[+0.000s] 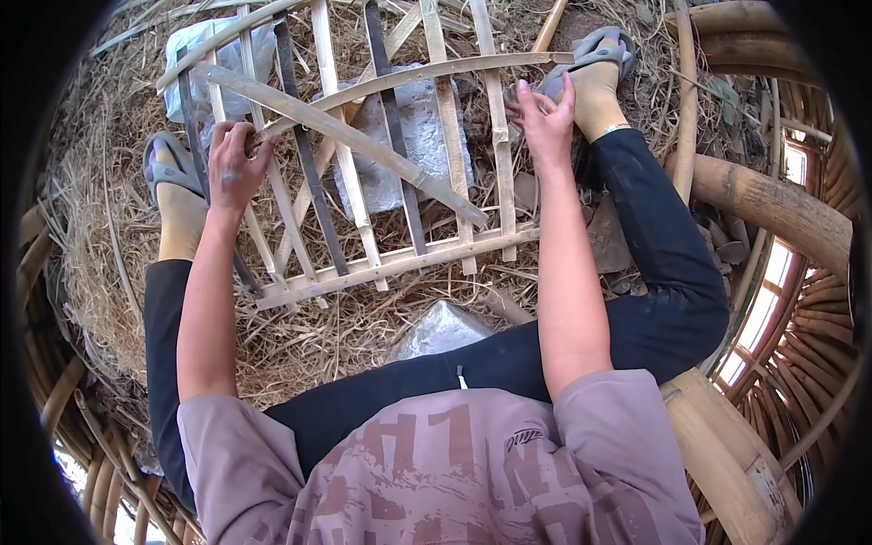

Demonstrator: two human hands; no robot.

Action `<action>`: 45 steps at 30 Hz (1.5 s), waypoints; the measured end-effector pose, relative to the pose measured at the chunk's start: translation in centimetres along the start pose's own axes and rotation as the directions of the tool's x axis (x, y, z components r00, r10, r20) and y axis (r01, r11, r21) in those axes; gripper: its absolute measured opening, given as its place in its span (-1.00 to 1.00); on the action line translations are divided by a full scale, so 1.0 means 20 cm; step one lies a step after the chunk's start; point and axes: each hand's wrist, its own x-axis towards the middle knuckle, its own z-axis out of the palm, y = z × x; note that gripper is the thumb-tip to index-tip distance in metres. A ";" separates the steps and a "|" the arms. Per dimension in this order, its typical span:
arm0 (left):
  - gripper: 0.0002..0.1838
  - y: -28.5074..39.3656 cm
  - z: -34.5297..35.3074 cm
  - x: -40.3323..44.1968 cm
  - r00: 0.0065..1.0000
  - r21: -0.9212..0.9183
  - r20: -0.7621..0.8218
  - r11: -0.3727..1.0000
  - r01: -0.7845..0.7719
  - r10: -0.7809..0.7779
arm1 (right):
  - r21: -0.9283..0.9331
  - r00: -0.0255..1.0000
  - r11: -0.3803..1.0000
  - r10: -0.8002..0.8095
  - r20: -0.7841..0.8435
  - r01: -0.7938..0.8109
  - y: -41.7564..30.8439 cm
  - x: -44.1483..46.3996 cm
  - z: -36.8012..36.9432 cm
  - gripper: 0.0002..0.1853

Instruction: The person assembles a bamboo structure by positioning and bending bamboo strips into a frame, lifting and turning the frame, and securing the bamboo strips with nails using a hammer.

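Observation:
A lattice of pale and dark bamboo slats lies over straw between my legs, with a bottom crosspiece along its near side. My left hand is closed at the left side of the lattice, its thumb and fingers pinching the left end of a curved bamboo strip. That strip runs across the slats toward the upper right. A second, wider strip lies slantwise over the slats. My right hand is held open below the curved strip's right end, fingers apart, beside the rightmost slat.
Beneath the lattice is a pale flat block, and another silvery block sits near my lap. A white plastic bag lies at upper left. Thick bamboo poles stand at right. My sandalled feet flank the lattice.

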 end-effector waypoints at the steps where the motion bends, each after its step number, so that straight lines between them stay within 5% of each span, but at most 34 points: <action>1: -0.66 -0.01 0.01 0.00 1.000 -0.005 -0.010 1.000 -0.005 0.005 | 0.014 0.999 0.999 -0.036 -0.004 0.036 0.00 0.01 0.03 0.07; 7: -0.65 -0.01 0.00 0.00 1.000 0.040 -0.011 0.999 -0.029 0.029 | -0.014 0.987 0.987 -0.157 -0.024 0.157 -0.05 0.06 0.15 0.19; 10: -0.65 0.00 0.00 0.00 0.999 0.017 -0.025 1.000 -0.021 0.022 | -0.002 0.986 0.989 -0.150 0.071 0.151 -0.05 0.07 0.19 0.23; 15: -0.65 -0.02 0.01 -0.01 1.000 -0.031 -0.018 0.999 -0.013 0.013 | 0.042 0.996 0.997 -0.066 -0.052 0.068 -0.10 0.01 0.27 0.27; 18: -0.64 -0.01 0.01 -0.01 1.000 -0.048 -0.020 0.999 -0.003 0.002 | -0.170 0.950 0.955 -0.269 -0.161 0.242 0.02 0.10 0.25 0.24; 19: -0.64 -0.02 0.01 -0.01 0.999 -0.036 -0.028 0.999 -0.022 0.021 | -0.125 0.977 0.984 -0.145 -0.157 0.126 -0.03 0.06 0.24 0.19; 22: -0.64 -0.03 0.01 -0.01 0.999 -0.019 -0.026 0.999 -0.028 0.028 | 0.030 0.966 0.982 -0.178 -0.186 0.187 0.07 0.15 0.22 0.17; 26: -0.64 -0.02 0.02 -0.01 0.999 -0.032 -0.036 0.999 -0.013 0.012 | 0.279 0.984 0.960 0.062 -0.167 -0.014 -0.09 0.11 0.24 0.08; 30: -0.65 -0.01 0.01 -0.01 0.999 -0.022 -0.038 1.000 -0.011 0.011 | 0.339 0.964 0.937 0.011 -0.266 0.083 -0.06 0.19 0.25 -0.08; 33: -0.64 0.00 -0.01 0.00 0.999 0.049 -0.003 0.998 -0.032 0.033 | 0.508 0.963 0.861 0.131 -0.234 0.007 -0.08 0.23 0.22 -0.25; 39: -0.65 -0.01 0.02 -0.02 1.000 0.053 0.001 0.998 -0.022 0.022 | 0.474 0.945 0.879 0.112 -0.308 0.050 -0.06 0.25 0.21 -0.42; 42: -0.65 -0.01 0.05 -0.05 0.999 0.040 -0.024 0.998 -0.040 0.041 | 0.426 0.873 0.895 0.099 -0.478 0.131 -0.08 0.20 0.24 -0.40; 43: -0.64 -0.01 0.06 -0.05 0.999 0.035 -0.023 0.999 -0.033 0.034 | 0.388 0.856 0.884 -0.026 -0.517 0.261 -0.03 0.21 0.24 -0.35; 45: -0.64 -0.01 0.06 -0.05 1.000 0.023 -0.009 1.000 -0.019 0.019 | 0.377 0.858 0.896 -0.008 -0.514 0.234 -0.05 0.19 0.25 -0.30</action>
